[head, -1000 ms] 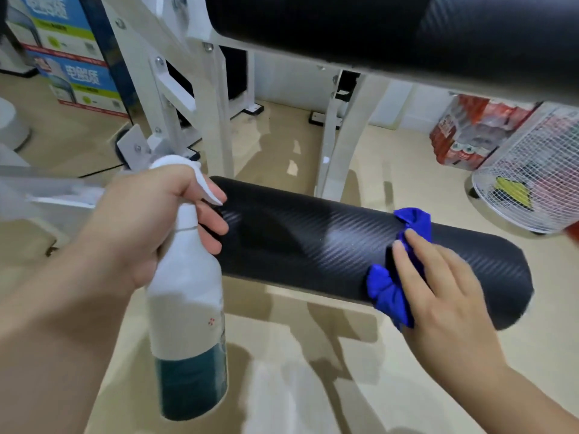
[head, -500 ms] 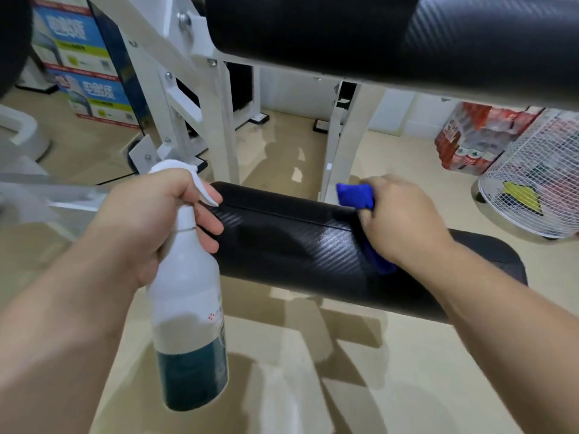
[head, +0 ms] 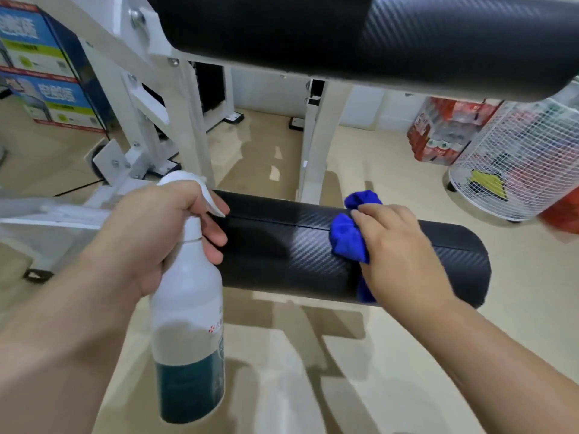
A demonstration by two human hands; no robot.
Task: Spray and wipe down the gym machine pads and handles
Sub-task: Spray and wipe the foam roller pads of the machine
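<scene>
Fingers (head: 371,213) of the right hand (head: 404,255) press the soft blue cloth (head: 346,238) flat onto the slick roller pad (head: 282,249); the left hand (head: 156,233) grips the spray bottle (head: 188,324) by its neck.

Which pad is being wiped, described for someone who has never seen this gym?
Find the white machine frame with the broad upper pad across its top. Lower down, right of the spray bottle that the left hand grips, runs a black roller pad. Unlike the upper pad, it is a cylinder, and the right hand presses a blue cloth on it.
</scene>
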